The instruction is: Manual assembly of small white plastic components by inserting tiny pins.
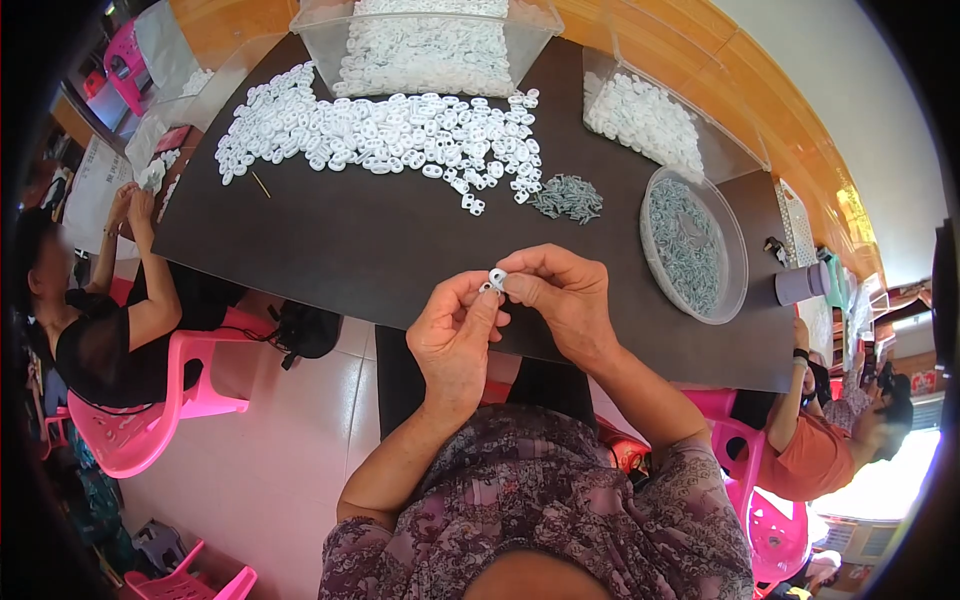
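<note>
While the left edge of the table [320, 235] slants down toward a seated person [110, 330], bare top spreads rightward to the left hand [446, 325], below the stick [261, 185] and the white pile [380, 135]. Near the front edge, that hand's thumb and fingers pinch a white piece [497, 277], its long axis slanting from lower left to upper right, though fingertips partly hide it. The right hand [562, 300] has thumb and forefinger clamped on its upper end. Farther right, open top runs beneath the grey pile [569, 199] to the round tray [734, 290]; a cup [801, 284] stands by the right edge.
</note>
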The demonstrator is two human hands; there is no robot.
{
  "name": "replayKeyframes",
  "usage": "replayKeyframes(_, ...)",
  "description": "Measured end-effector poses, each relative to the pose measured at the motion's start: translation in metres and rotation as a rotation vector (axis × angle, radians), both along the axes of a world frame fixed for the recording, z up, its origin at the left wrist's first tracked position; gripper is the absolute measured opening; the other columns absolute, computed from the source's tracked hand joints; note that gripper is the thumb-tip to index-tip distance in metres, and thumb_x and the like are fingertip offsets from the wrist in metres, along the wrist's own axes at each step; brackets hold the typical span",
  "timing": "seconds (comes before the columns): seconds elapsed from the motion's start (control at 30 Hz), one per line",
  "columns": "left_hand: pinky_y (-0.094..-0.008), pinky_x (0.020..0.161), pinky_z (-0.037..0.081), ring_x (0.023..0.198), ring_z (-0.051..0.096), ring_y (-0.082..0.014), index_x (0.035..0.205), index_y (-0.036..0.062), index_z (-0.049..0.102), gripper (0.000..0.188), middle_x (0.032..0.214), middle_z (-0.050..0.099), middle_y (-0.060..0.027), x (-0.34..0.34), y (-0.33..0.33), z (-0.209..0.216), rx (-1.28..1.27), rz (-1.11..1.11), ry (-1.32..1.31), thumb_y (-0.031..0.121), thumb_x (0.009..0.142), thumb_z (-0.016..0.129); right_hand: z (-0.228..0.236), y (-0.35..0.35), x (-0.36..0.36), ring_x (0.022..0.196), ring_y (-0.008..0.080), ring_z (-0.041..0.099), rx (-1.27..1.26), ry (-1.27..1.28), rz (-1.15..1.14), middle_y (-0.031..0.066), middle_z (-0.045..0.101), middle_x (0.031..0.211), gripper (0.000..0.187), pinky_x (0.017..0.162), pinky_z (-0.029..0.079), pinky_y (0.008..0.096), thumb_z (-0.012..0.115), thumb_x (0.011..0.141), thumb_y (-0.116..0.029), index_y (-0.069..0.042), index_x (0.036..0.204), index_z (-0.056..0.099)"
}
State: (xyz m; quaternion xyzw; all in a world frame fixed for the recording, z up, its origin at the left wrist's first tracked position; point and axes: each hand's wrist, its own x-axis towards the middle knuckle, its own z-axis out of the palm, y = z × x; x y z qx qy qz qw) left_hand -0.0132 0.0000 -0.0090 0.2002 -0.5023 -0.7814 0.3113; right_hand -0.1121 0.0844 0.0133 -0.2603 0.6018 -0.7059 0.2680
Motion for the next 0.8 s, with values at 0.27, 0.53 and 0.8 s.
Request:
replayKeyframes(0.27,-0.0183,0.056,0.047,0.069,0.058,-0.0074,0.114,-0.0024,0.055,0.025,0.086,0.062,-0.0046,-0.002,-0.001,-0.005,0.034,-0.013,0.07,0.002,0.089,0.057,-0.002,0.0,0.006,0.073,0.0079,0.057,0.052,0.215,-0.045,0.0031,0.059,0.084,0.011,0.065,0.048,0.0216,0.059,0.084,0.003,0.001,0.093,0.064)
replayKeyframes(0.53,-0.0215,0.058,0.049,0.068,0.059,-0.011,0.11,-0.0062,0.057,0.022,0.088,0.064,-0.0104,-0.003,-0.008,0.001,0.126,-0.054,0.094,-0.001,0.088,0.057,-0.002,0.003,0.007,0.073,0.0129,0.056,0.109,0.483,-0.03,0.0046,0.058,0.086,0.027,0.062,0.048,0.0248,0.064,0.075,0.005,-0.002,0.101,0.062)
replayKeyframes(0.8,-0.022,0.063,0.049,0.069,0.059,-0.011,0.109,-0.007,0.059,0.021,0.09,0.065,-0.0108,-0.002,-0.004,0.005,0.164,-0.03,0.067,-0.001,0.088,0.056,-0.005,0.003,0.007,0.075,0.0203,0.055,0.082,0.804,-0.127,0.0078,0.061,0.087,0.031,0.063,0.046,0.0304,0.066,0.068,0.004,-0.001,0.099,0.063)
